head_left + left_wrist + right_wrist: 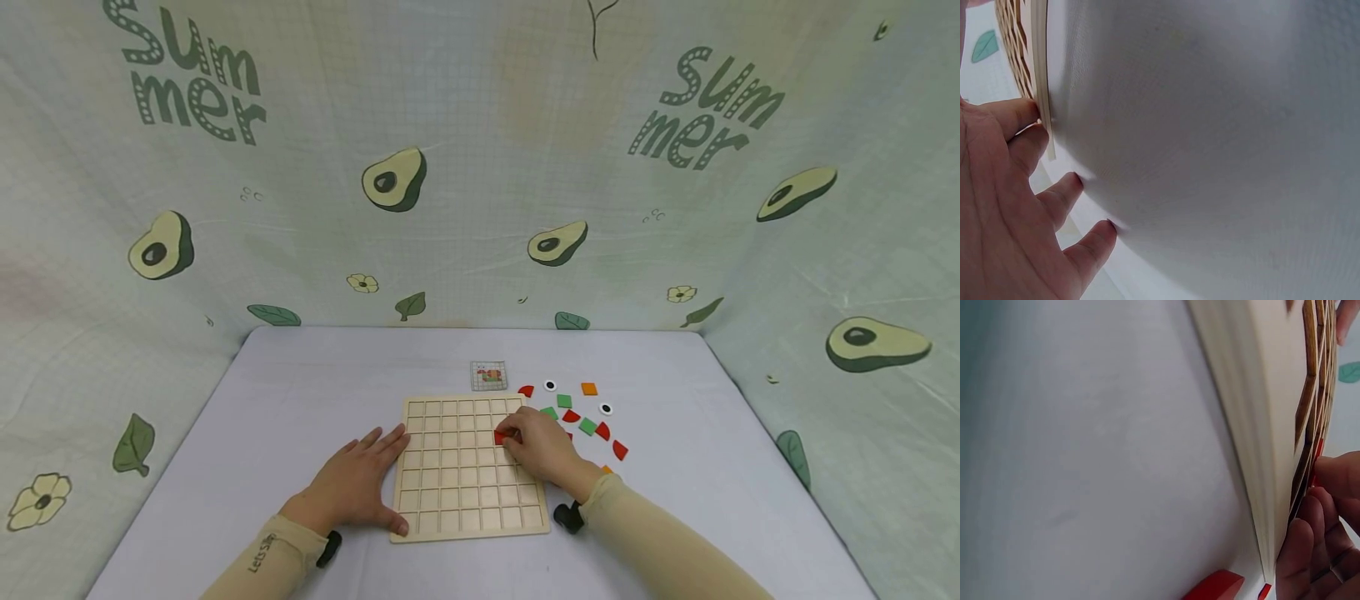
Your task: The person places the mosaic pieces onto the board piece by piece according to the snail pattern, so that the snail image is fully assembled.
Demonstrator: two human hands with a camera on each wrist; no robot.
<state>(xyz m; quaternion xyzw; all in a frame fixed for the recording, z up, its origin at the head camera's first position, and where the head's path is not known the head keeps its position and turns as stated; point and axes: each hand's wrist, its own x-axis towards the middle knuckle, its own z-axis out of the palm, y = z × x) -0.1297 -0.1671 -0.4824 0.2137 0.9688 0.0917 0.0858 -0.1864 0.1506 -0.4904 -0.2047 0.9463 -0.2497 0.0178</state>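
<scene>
A wooden grid board [448, 481] lies on the white-covered table. My left hand [352, 482] rests along its left side with fingers spread; thumb and fingertips touch the rim, and two other fingertips press on the cloth in the left wrist view. Over the right part of the board, my right hand [546, 450] pinches a small red tile [498, 437] between thumb and fingers at one of the grid's cells. The same red tile [1319, 450] shows as a thin strip in the right wrist view, mostly covered by the fingertips.
Right of the board lie loose pieces: green squares [564, 402], red quarter-rounds [619, 450], an orange square [589, 389] and black-and-white eye discs [606, 409]. A small picture card [489, 376] lies behind the board. A printed curtain [465, 250] hangs around the table.
</scene>
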